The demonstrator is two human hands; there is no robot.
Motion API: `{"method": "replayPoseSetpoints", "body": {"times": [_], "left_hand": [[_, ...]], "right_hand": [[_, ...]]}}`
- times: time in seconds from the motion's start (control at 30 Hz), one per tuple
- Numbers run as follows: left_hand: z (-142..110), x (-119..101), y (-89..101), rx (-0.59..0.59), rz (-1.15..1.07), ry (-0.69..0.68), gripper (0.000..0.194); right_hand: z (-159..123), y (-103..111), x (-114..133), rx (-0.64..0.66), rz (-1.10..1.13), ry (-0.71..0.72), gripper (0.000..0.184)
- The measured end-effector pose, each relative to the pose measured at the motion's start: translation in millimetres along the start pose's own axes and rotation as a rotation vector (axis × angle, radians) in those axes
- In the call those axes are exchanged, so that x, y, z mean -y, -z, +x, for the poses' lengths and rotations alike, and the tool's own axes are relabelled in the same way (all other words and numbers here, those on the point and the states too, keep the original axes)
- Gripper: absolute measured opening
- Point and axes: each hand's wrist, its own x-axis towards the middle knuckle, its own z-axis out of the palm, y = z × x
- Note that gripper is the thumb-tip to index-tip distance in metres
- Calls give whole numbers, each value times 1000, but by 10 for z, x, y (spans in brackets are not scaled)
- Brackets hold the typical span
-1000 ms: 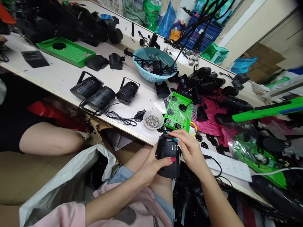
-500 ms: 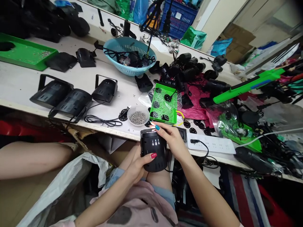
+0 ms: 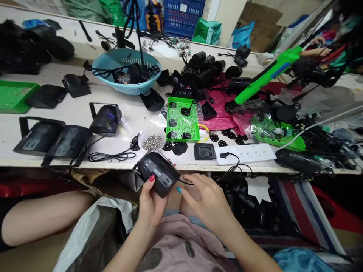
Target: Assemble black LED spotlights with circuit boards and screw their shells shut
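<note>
My left hand (image 3: 153, 204) is wrapped round a black cylindrical spotlight housing (image 3: 159, 172), thumb on the near side. The housing is tilted, its right end lower, in front of the bench edge. A thin black cable (image 3: 187, 183) comes out of its right end. My right hand (image 3: 208, 200) is beside that end with thumb and forefinger apart, and the cable runs across the gap between them. A bowl of small metal screws (image 3: 153, 142) stands just behind the housing. At left, several similar black spotlights with brackets (image 3: 70, 141) are on the bench.
A green perforated tray (image 3: 195, 124) with black discs lies mid-bench, next to yellow-handled pliers (image 3: 204, 130). To the right are a white power strip (image 3: 246, 153) and a green stick-shaped tool (image 3: 268, 75). A blue colander (image 3: 127, 88) stands behind. A white sack (image 3: 85, 230) is at lower left.
The housing has turned from upright to tilted in my left hand. My right hand has moved off its top, down to the cable end. The view has swung right.
</note>
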Motion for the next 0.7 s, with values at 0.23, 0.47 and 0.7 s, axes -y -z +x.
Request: {"method": "replayPoseSetpoints", "body": {"times": [0.23, 0.47, 0.7], "left_hand": [[-36, 63, -132, -52, 76, 79, 43], [-88, 176, -151, -42, 212, -19, 44], [-212, 453, -99, 52, 361, -114, 58]], "right_hand": [[-113, -156, -189, -161, -213, 241, 19], [-163, -34, -376, -130, 55, 200, 17], [250, 242, -216, 139, 276, -75, 43]]}}
